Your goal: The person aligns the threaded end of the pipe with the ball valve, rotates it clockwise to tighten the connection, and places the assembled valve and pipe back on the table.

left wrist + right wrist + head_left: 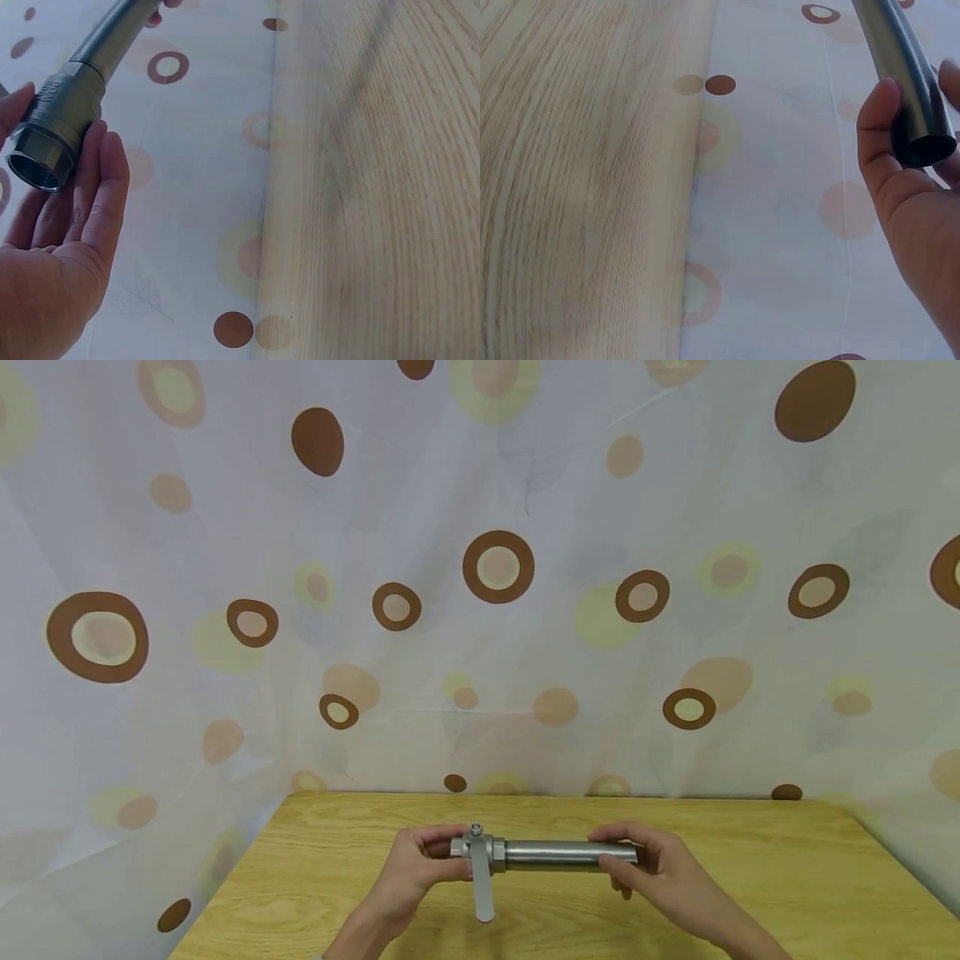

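Note:
A metal ball valve [497, 853] with a flat lever handle [482, 893] is joined to one end of a smooth steel pipe [551, 854]. My left hand [405, 870] grips the valve body between thumb and fingers, and the lever points down toward me. At the pipe's other end, my right hand [663, 872] pinches it with the thumb in front. The left wrist view shows the hollow hex end of the valve [56, 112], facing the palm of that hand. In the right wrist view the pipe's [901, 75] round open end sits between thumb and fingers.
Both hands hold the parts over a light wooden table [330, 843]. Behind it and along both sides hangs a pale cloth [435, 693] patterned with brown, tan and yellow dots and rings. It meets the table's back edge.

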`<action>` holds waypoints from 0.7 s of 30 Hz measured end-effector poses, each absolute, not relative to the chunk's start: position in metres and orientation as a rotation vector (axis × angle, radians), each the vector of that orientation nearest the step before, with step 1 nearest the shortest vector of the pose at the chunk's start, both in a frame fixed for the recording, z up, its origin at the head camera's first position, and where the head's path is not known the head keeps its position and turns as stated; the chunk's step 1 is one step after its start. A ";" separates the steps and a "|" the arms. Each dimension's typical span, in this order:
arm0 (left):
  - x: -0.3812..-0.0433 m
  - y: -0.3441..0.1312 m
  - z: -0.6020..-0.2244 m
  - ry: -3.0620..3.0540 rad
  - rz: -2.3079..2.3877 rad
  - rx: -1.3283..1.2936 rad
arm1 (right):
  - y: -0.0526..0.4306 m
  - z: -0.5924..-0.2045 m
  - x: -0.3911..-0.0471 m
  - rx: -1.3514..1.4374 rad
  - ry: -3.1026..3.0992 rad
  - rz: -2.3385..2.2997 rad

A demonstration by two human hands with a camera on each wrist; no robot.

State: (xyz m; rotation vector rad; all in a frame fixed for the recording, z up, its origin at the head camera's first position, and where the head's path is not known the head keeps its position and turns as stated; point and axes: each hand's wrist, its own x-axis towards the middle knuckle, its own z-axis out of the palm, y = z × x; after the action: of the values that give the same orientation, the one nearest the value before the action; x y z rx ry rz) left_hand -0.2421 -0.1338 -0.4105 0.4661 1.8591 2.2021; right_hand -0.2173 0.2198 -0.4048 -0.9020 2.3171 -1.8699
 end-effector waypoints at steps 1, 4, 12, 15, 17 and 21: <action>-0.242 -0.134 -0.411 1.858 2.203 0.468 | 0.219 -0.405 -0.217 -0.915 2.319 -1.872; -0.242 -0.134 -0.410 1.862 2.207 0.479 | 0.218 -0.407 -0.217 -0.962 2.319 -1.885; -0.242 -0.133 -0.409 1.868 2.201 0.494 | 0.219 -0.406 -0.217 -1.002 2.349 -1.875; -0.242 -0.133 -0.410 1.865 2.200 0.483 | 0.220 -0.405 -0.217 -0.948 2.380 -1.843; -0.242 -0.132 -0.410 1.862 2.200 0.477 | 0.220 -0.405 -0.216 -0.892 2.378 -1.835; -0.242 -0.131 -0.410 1.861 2.206 0.475 | 0.219 -0.405 -0.216 -0.847 2.359 -1.851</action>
State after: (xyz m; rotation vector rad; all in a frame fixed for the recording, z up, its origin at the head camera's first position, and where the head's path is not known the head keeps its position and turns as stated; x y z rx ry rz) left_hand -0.2422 -0.1312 -0.4097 0.4745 1.8607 2.2062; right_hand -0.2157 0.2194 -0.4051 -0.8466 2.3594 -1.8515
